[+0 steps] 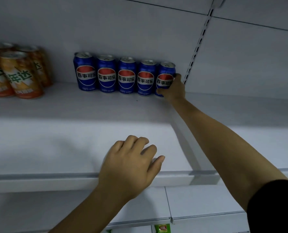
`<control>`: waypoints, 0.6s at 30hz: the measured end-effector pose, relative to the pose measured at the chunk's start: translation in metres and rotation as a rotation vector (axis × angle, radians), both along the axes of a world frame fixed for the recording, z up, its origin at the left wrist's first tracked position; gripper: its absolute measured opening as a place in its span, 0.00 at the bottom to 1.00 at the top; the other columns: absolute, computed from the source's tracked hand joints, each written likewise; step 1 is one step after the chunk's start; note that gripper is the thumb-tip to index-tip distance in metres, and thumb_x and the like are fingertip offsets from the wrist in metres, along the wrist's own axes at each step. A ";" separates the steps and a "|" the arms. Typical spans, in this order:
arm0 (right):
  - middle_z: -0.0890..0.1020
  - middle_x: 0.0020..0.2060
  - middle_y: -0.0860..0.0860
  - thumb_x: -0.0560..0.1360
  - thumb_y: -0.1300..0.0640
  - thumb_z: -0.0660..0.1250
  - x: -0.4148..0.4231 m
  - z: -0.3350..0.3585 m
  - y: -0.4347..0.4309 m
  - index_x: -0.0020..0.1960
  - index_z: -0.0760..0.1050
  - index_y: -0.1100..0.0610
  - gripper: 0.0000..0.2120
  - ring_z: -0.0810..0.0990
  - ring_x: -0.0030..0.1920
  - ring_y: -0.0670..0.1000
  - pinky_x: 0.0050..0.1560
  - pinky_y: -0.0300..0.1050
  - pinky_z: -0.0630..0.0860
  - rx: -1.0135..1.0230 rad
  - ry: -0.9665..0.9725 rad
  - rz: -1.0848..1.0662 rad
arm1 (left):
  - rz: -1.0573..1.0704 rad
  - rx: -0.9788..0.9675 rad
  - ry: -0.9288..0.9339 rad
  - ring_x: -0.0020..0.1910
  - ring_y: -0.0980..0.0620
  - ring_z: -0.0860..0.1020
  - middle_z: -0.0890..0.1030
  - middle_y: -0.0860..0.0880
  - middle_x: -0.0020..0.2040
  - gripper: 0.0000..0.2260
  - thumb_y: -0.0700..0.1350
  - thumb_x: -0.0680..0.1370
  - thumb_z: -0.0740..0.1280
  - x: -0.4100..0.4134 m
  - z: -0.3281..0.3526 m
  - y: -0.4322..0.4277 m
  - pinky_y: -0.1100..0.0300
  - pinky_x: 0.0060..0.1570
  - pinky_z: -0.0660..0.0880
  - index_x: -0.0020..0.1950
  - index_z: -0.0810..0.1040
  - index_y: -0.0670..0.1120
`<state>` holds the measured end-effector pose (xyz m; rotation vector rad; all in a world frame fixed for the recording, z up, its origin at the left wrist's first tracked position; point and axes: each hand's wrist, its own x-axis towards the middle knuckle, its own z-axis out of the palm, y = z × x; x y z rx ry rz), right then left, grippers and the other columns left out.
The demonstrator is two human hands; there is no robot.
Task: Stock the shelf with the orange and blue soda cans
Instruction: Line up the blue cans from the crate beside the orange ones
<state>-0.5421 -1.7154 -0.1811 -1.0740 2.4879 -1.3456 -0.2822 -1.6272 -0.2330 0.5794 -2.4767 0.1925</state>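
Grasping the rightmost blue can (165, 70) at the back edge of the shelf (89, 132), the right grip (173, 89) appeared mid-placement; release judged next.

White shelf (89, 140), 2 can groups at the back.
Row of 5 blue cans (126, 75), upright, side by side, labels fwd, well beyond L hand (129, 165). The rightmost blue can (166, 76) stands on the board w/ R hand (175, 89) round it. Orange cans (20, 73) cluster far L of both hands, upright, partly cut by the frame edge, well apart from the blue row. L hand rests on the front lip, fingers on bare board.
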 end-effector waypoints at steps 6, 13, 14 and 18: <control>0.72 0.66 0.58 0.65 0.57 0.78 0.019 0.010 0.013 0.71 0.58 0.61 0.42 0.73 0.65 0.57 0.60 0.49 0.73 0.017 -0.021 -0.013 | 0.008 0.035 -0.011 0.44 0.47 0.79 0.82 0.49 0.47 0.18 0.54 0.79 0.55 0.000 0.005 0.002 0.55 0.39 0.75 0.46 0.83 0.48; 0.72 0.65 0.57 0.64 0.44 0.75 0.083 0.024 0.111 0.70 0.63 0.57 0.41 0.72 0.63 0.57 0.60 0.51 0.74 0.230 0.149 0.129 | 0.038 0.099 -0.029 0.45 0.45 0.78 0.82 0.50 0.47 0.20 0.55 0.78 0.52 0.002 0.010 0.006 0.53 0.41 0.74 0.48 0.82 0.48; 0.70 0.67 0.57 0.68 0.46 0.75 0.093 0.026 0.134 0.71 0.61 0.58 0.39 0.70 0.65 0.57 0.62 0.50 0.72 0.257 0.217 0.157 | 0.055 0.111 -0.049 0.47 0.45 0.77 0.82 0.49 0.49 0.21 0.55 0.78 0.51 0.003 0.012 0.008 0.53 0.43 0.73 0.50 0.82 0.48; 0.68 0.70 0.56 0.69 0.45 0.73 0.132 0.025 0.220 0.74 0.59 0.56 0.40 0.68 0.68 0.57 0.64 0.52 0.69 0.337 0.357 0.269 | 0.153 0.221 -0.009 0.53 0.47 0.75 0.81 0.49 0.53 0.13 0.50 0.79 0.58 0.018 0.024 0.041 0.54 0.43 0.70 0.56 0.79 0.48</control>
